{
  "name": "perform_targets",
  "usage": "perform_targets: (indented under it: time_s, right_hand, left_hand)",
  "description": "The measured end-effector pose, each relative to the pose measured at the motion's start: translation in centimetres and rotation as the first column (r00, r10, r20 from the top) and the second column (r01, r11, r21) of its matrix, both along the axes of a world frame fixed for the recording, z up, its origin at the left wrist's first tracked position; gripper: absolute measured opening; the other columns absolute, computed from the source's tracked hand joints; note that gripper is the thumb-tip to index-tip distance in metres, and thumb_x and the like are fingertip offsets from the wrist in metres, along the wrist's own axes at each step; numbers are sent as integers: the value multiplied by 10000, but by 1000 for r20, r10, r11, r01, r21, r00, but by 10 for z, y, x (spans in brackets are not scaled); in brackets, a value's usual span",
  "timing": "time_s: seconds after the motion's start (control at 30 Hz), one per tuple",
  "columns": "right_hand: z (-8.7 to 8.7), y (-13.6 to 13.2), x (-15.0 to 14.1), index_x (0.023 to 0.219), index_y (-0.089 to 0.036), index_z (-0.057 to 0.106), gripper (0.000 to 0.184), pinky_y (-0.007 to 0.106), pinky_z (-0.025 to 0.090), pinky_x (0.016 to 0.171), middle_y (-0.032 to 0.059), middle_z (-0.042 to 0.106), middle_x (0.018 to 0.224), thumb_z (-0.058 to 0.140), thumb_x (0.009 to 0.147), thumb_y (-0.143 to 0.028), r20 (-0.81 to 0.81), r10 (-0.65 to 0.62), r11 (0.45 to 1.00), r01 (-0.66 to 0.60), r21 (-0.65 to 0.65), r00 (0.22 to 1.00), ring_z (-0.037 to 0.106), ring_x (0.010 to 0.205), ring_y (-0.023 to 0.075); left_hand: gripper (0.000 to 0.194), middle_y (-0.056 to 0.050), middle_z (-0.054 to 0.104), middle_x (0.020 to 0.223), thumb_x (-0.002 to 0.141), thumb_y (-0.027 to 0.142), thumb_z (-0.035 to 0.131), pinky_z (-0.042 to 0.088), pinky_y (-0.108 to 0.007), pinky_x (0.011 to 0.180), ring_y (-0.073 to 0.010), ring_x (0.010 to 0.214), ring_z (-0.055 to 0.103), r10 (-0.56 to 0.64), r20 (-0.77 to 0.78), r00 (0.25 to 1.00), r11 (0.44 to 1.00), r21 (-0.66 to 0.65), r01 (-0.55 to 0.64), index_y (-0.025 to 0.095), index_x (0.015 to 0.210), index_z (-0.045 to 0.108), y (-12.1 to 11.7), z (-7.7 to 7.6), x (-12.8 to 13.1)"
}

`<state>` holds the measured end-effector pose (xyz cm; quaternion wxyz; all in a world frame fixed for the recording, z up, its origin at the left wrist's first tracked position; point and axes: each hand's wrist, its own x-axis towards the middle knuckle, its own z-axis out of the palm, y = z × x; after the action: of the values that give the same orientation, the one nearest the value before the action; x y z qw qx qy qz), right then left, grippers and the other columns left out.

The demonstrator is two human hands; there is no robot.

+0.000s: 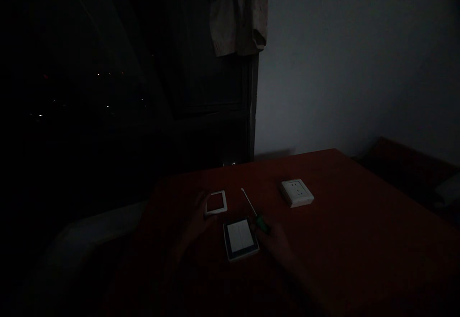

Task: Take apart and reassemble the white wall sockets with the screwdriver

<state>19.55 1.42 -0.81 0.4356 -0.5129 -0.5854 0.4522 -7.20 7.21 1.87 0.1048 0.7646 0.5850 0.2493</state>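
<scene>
The scene is very dark. My left hand (196, 222) grips a thin white square frame (224, 202) by its left side, fingers at the top corner and thumb by the lower edge. In my right hand (277, 241) is a screwdriver (261, 223) with a green handle, its metal shaft pointing away and to the left. Between the hands a wall switch (240, 237) lies face up, white rockers inside a dark border. The fingers of my right hand are close to its right edge; whether they touch it I cannot tell.
A white wall socket box (297, 192) lies farther back on the reddish table (345, 230). Behind stand a pale wall (345, 67) and a dark window (108, 87) with small lights. Cloth (237, 15) hangs above the table's far side.
</scene>
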Motion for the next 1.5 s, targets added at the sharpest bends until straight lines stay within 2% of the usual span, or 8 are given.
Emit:
perform_targets:
  time_s: [0.13, 0.4, 0.53, 0.67, 0.77, 0.87, 1.13, 1.5]
  right_hand:
    - [0, -1, 1, 826, -165, 644, 302, 235, 449, 638, 13, 637, 771, 566, 816, -456, -7, 14, 1000, -14, -6, 1000, 577, 723, 168]
    - [1, 0, 1, 813, -157, 637, 300, 231, 448, 628, 16, 636, 760, 560, 820, -447, -35, 11, 1000, -12, -29, 999, 577, 715, 163]
    - [3, 0, 1, 834, -155, 644, 296, 231, 453, 624, 15, 644, 754, 566, 815, -440, -54, 1, 999, -3, -36, 999, 585, 705, 163]
    - [3, -1, 2, 837, -164, 649, 316, 233, 460, 623, 16, 656, 764, 563, 819, -468, -72, -1, 999, -3, -54, 997, 592, 710, 168]
    - [3, -1, 3, 860, -174, 654, 323, 240, 473, 647, 23, 673, 806, 565, 815, -481, -85, 2, 998, -7, -65, 996, 608, 748, 180]
    - [4, -1, 3, 872, -181, 652, 309, 243, 476, 662, 23, 674, 813, 569, 811, -472, -91, -12, 998, 6, -70, 996, 607, 753, 180]
    - [5, -2, 2, 797, -182, 615, 284, 222, 439, 583, 3, 616, 721, 558, 810, -460, -73, -62, 996, 57, -70, 995, 553, 670, 154]
    - [6, -2, 1, 838, -173, 633, 293, 230, 451, 630, 14, 643, 769, 568, 811, -457, 3, -30, 999, 30, -21, 1000, 571, 709, 160]
  left_hand:
    - [538, -97, 517, 1348, 770, 279, 649, 357, -418, 1085, -259, 1289, 446, -61, -15, 998, 998, -31, 61, 202, 1283, 510, 8, 0, -4]
    - [619, -65, 480, 1293, 718, 309, 697, 439, -403, 1003, -265, 1205, 500, 37, 7, 999, 999, -18, -37, 249, 1297, 486, -1, 1, 1]
    - [630, -65, 449, 1320, 717, 312, 698, 442, -398, 1006, -269, 1224, 481, 68, 56, 996, 996, 53, -71, 255, 1299, 466, -13, 20, 10]
    - [687, -73, 448, 1363, 714, 321, 701, 383, -424, 1067, -286, 1280, 430, -10, 42, 999, 992, 124, 4, 266, 1341, 426, -32, 46, 25]
    - [704, -84, 458, 1377, 704, 329, 705, 368, -450, 1077, -300, 1287, 422, -54, 22, 998, 995, 88, 52, 263, 1350, 431, -46, 55, 37]
    - [735, -77, 454, 1398, 692, 305, 705, 380, -457, 1070, -306, 1292, 422, -84, 35, 996, 996, -14, 85, 287, 1371, 421, -59, 48, 49]
    - [734, -100, 358, 1490, 716, 348, 703, 362, -467, 1088, -322, 1340, 380, -111, 115, 987, 961, -239, 136, 273, 1391, 426, -85, 6, 67]
    - [737, -89, 333, 1504, 728, 362, 695, 332, -467, 1110, -308, 1365, 344, -68, 205, 976, 955, -271, 123, 281, 1401, 406, -91, -2, 62]
